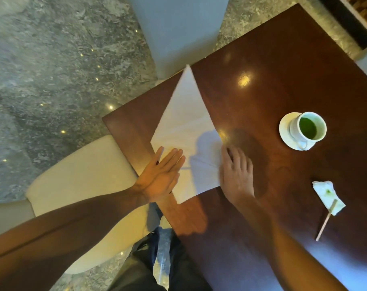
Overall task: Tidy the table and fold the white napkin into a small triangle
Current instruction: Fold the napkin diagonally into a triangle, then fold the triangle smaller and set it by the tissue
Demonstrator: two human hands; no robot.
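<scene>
Napkin [184, 122]: white, folded to a large triangle, flat on the desk [283, 70] at its left edge, apex pointing away, tip at the far-left edge. Left hand [161, 175]: fingers straight and together, laid flat on napkin's near-left part; nothing grasped. Right hand [237, 175]: palm down, fingers loosely spread, resting at napkin's near-right corner, fingertips on the cloth edge; no grip on anything visible. Cup [308, 128]: white, green liquid inside, on saucer [285, 133], well right of napkin. Tissue [327, 196]: crumpled, green-stained, near right edge, stick [325, 220] lying across it. Chair [77, 185]: cream, beside desk, left.
</scene>
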